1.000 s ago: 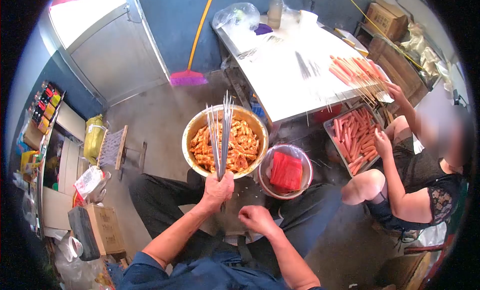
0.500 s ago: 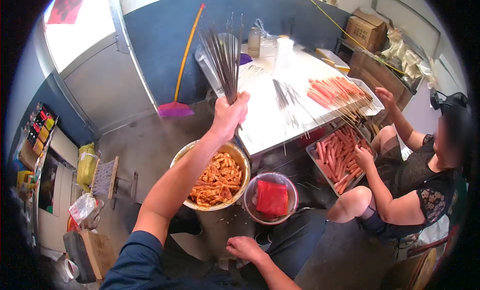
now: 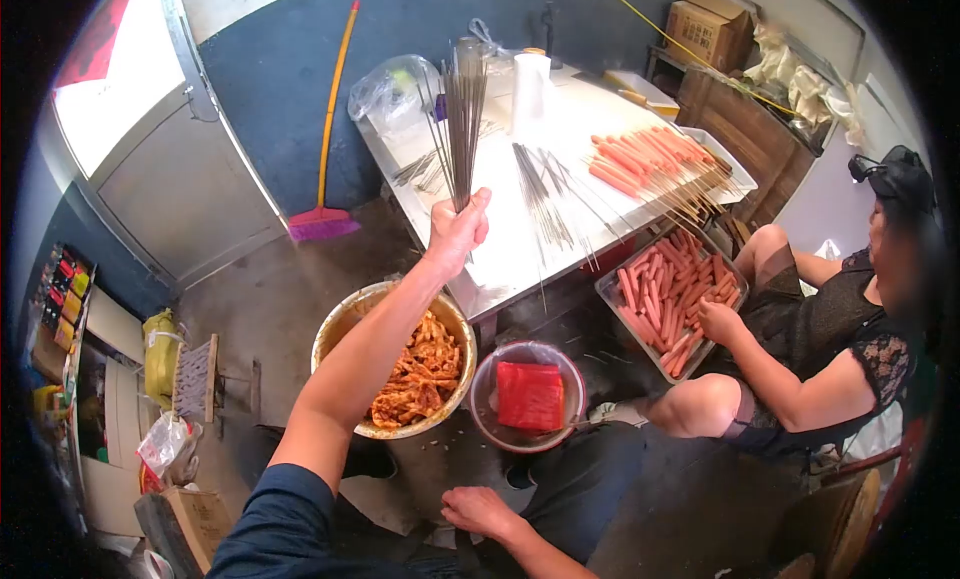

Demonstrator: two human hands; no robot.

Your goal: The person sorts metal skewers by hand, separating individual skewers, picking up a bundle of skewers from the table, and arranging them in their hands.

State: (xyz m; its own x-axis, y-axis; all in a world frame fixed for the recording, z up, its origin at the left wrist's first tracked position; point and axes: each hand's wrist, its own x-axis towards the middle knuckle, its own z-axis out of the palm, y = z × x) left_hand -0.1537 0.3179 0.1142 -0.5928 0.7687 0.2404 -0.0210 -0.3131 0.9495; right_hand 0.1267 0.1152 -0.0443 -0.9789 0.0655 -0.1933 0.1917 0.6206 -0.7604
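No words I can read, rows of dark print (image 3: 694,27) on the upper box (image 3: 708,39) ahead to my right, faint marks (image 3: 208,509) on the lower box (image 3: 200,527) at my left, yellow and red labels (image 3: 64,306) on the bottles (image 3: 58,281), all too small for me.

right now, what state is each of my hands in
Left hand: closed around a bundle of thin skewers.
Right hand: can't tell if open or closed; nothing visibly held.
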